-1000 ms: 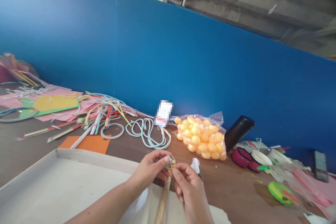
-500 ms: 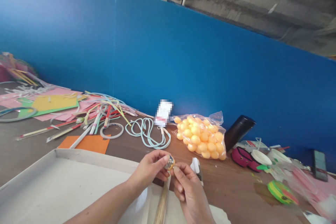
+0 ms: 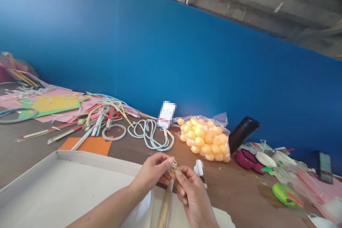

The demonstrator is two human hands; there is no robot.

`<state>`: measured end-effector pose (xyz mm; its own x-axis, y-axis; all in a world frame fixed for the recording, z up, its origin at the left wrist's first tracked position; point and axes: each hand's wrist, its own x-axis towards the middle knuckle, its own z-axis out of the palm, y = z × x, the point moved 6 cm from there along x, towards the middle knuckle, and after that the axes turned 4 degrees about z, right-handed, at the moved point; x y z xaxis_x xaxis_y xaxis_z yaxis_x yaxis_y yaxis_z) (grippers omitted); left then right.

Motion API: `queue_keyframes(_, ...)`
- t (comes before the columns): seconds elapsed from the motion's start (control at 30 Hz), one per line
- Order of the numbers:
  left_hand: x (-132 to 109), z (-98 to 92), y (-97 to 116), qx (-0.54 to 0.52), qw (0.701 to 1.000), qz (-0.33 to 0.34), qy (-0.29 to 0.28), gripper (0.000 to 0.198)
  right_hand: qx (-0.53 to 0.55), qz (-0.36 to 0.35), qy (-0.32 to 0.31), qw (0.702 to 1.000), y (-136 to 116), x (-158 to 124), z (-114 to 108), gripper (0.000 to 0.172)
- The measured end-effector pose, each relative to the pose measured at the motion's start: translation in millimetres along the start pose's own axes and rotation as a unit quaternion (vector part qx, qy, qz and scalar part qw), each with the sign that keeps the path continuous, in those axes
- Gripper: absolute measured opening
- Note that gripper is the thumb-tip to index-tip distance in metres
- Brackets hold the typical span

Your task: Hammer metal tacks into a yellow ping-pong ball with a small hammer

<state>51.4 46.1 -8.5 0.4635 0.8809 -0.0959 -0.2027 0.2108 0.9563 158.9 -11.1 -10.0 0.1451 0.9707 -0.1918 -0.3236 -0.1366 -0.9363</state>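
Both of my hands meet low in the middle of the view. My left hand (image 3: 152, 171) pinches a small round orange ball with a shiny patterned covering (image 3: 172, 167) between thumb and fingers. My right hand (image 3: 192, 195) has its fingertips closed on the same ball from the right. A bundle of thin wooden sticks (image 3: 165, 206) runs down from under the ball towards me. A shallow white cardboard tray (image 3: 66, 156) lies under my left forearm.
A clear bag of orange balls (image 3: 205, 138) lies on the brown table (image 3: 235, 188) behind my hands. Pale blue cord loops (image 3: 149, 133), coloured paper and straws lie left. A black cylinder (image 3: 242, 133), a pink pouch (image 3: 247, 161) and green tape roll (image 3: 286, 195) are right. A blue wall backs the table.
My fingers have shifted slightly on the small ball, and it sits a little lower between my hands. Nothing else on the table has moved.
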Motion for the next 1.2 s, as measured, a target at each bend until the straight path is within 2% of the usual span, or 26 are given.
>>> queue_keyframes(0.4, -1.5, 0.1, 0.1, 0.027, 0.999, -0.027, 0.014, 0.042, 0.014, 0.024, -0.028, 0.999, 1.1, -1.9, 0.0, 0.015)
queue_keyframes(0.6, -1.9, 0.0, -1.4, 0.032, 0.999, -0.02, 0.017, 0.042, 0.086, 0.053, -0.058, 0.993, 4.5, -1.4, 2.0, 0.011)
queue_keyframes(1.2, -4.4, 0.7, 0.9, 0.036, 0.999, -0.021, 0.026, 0.043, 0.129, 0.074, -0.066, 0.987, 7.2, -2.1, 3.6, 0.011)
